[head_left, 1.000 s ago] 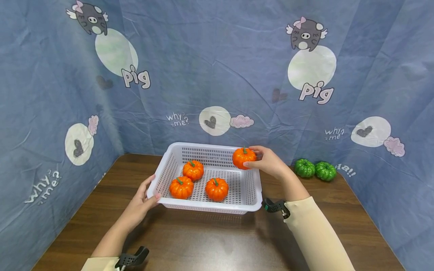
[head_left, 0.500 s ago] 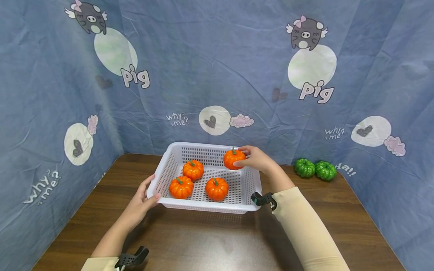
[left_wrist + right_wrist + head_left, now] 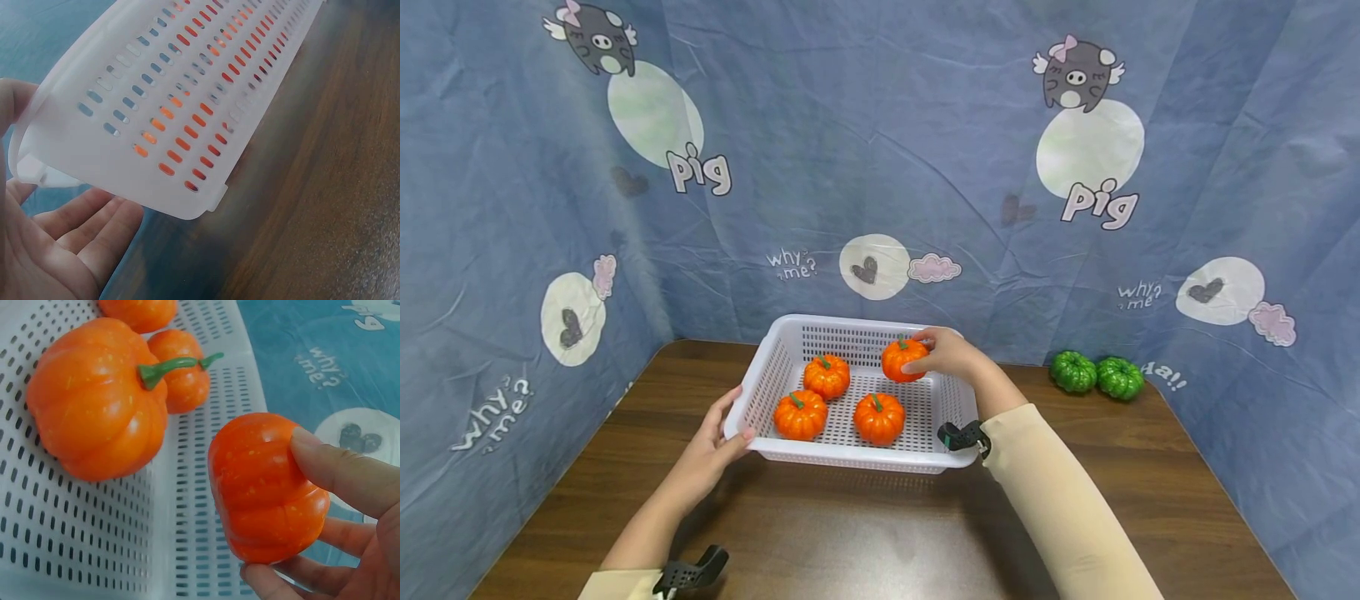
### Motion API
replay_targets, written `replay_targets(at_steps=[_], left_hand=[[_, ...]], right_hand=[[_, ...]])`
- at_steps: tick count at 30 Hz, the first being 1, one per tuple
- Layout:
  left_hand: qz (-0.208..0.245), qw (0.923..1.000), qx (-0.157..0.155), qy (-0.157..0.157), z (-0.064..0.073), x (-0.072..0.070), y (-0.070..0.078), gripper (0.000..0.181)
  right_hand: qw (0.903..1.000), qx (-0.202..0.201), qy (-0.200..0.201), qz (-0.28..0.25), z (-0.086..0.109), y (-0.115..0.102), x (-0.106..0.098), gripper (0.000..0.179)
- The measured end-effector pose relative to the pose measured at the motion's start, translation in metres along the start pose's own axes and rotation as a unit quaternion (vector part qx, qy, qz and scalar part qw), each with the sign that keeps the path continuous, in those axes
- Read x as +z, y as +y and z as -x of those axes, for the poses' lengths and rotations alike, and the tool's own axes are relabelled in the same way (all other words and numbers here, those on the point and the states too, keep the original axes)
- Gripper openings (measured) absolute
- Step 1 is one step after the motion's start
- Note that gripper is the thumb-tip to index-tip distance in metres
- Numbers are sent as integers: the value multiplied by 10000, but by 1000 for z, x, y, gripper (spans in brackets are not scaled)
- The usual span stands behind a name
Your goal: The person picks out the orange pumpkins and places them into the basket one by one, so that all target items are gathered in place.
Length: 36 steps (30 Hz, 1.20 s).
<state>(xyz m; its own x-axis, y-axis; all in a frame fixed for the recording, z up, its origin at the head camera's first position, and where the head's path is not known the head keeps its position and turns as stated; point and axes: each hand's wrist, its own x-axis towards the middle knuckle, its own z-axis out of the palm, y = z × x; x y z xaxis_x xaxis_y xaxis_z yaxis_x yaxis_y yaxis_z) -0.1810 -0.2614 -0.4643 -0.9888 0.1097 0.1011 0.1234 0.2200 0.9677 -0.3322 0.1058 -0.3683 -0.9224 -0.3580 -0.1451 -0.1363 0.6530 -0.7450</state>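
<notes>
My right hand [image 3: 951, 354] grips a small orange pumpkin [image 3: 902, 361] by its side, thumb in front and fingers behind, inside the back right part of a white perforated basket [image 3: 850, 454]. In the right wrist view the held pumpkin [image 3: 269, 487] overlaps the basket's slotted wall. Three more orange pumpkins sit in the basket: a back left pumpkin [image 3: 827, 377], a front left pumpkin [image 3: 801, 416] and a front middle pumpkin [image 3: 879, 419]. My left hand [image 3: 707, 454] holds the basket's left rim, thumb over the edge; in the left wrist view its lower fingers [image 3: 94, 231] extend under the basket corner.
Two green pumpkins, a left one [image 3: 1073, 372] and a right one [image 3: 1120, 378], stand side by side at the table's back right. The brown wooden table [image 3: 880, 533] meets a blue printed cloth [image 3: 880, 167] that hangs behind and along both sides.
My right hand has carried its pumpkin leftward and slightly lower over the basket, from the right rim toward the middle. The left hand and the other pumpkins have stayed in place.
</notes>
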Motion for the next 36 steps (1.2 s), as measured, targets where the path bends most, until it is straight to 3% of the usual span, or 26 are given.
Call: replay_targets(at_steps=[17,36], left_hand=[[-20,10000,0,-12,0,0,-1,76],[-28,10000,51,-12,0,0,0,75]], right_hand=[[9983,298,-49,497,-21,9,16,64],[9968,458,-363,542,-37,18,23,63]])
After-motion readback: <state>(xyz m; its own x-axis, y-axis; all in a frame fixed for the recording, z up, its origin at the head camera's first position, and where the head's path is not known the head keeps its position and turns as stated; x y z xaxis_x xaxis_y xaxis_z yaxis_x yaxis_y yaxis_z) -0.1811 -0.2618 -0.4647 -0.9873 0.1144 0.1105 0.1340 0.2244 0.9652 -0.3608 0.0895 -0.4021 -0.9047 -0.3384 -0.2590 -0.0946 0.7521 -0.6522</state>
